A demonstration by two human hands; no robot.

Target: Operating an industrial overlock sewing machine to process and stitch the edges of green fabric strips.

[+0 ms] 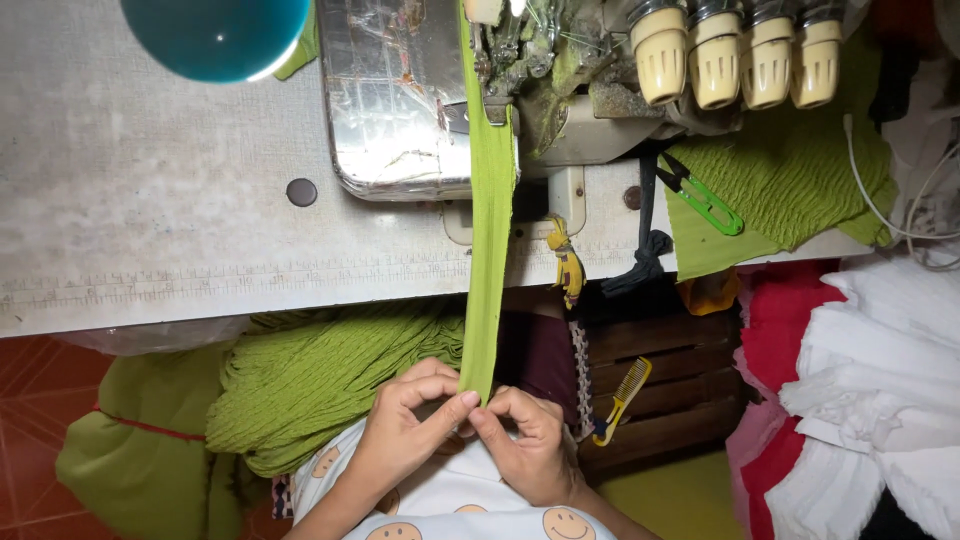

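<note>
Both hands, left hand (400,430) and right hand (530,445), pinch the near end of a long narrow green fabric strip (490,230) that runs taut up to the grey overlock sewing machine (560,80), looking light, soft and limp, best gripped by its folded edges.

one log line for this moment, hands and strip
left hand: pinching green strip end | right hand: pinching same end | strip: runs taut to sewing machine | snips: on table
</note>
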